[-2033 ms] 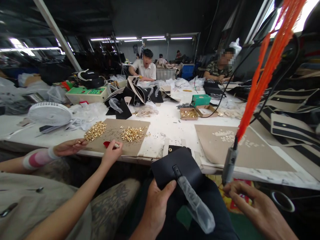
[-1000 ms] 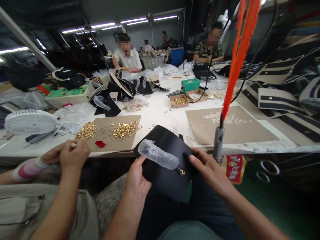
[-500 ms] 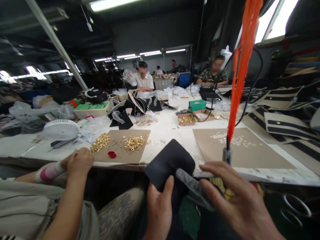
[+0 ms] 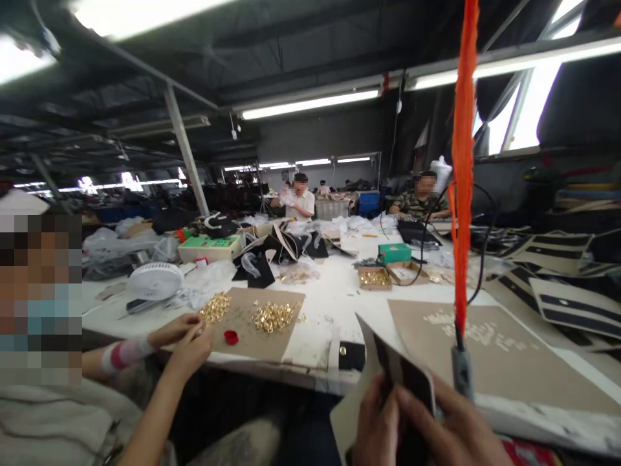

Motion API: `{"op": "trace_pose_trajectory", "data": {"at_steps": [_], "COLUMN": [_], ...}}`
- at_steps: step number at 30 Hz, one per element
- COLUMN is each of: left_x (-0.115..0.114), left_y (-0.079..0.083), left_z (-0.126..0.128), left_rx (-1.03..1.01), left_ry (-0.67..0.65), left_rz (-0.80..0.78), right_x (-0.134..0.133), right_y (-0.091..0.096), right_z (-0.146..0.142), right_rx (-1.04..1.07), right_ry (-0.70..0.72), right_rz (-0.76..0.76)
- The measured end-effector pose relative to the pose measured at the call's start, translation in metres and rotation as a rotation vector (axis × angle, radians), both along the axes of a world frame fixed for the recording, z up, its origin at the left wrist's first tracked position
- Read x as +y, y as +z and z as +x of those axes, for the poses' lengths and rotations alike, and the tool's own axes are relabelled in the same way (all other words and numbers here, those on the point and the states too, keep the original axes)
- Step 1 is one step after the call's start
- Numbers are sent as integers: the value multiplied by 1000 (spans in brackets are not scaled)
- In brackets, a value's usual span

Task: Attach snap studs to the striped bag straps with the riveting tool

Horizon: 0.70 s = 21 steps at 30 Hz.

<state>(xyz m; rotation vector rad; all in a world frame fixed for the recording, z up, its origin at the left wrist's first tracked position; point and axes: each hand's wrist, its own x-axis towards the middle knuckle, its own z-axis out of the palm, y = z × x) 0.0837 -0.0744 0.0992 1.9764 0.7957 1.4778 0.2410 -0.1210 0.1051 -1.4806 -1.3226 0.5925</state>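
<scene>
At the table's front edge I hold a beige-and-black panel (image 4: 408,370) tilted up on its edge. It has a pale outer face, a dark side and rounded corners. My left hand (image 4: 374,424) is closed on its left side, low in the view. My right hand (image 4: 453,424) wraps round the right edge, its fingers pressed near my left hand's. The lower part of the panel is hidden by my hands. Beyond them, on the table edge, lies a black piece (image 4: 356,355) with a gold snap, beside a pale strip (image 4: 334,356).
An orange cord bundle (image 4: 464,168) hangs above a grey metal fitting (image 4: 462,372) on my right. Brown boards (image 4: 412,317) lie on the white table. A co-worker's hands (image 4: 191,343) are beside gold hardware (image 4: 276,316). A white fan (image 4: 154,279) stands at left.
The dark panel has turned from facing me to nearly edge-on and moved right, showing its beige side. My right hand has closed on it. My view has tilted up and left.
</scene>
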Motion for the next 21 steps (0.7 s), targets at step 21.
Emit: {"op": "trace_pose_trajectory", "data": {"at_steps": [21], "left_x": [83], "left_y": [-100], "left_z": [-26], "left_rx": [-204], "left_ry": [-145], "left_rz": [-1228], "right_x": [77], "right_y": [-56], "right_z": [4], "right_rx": [139], "right_ry": [82], "right_rz": [-627]}}
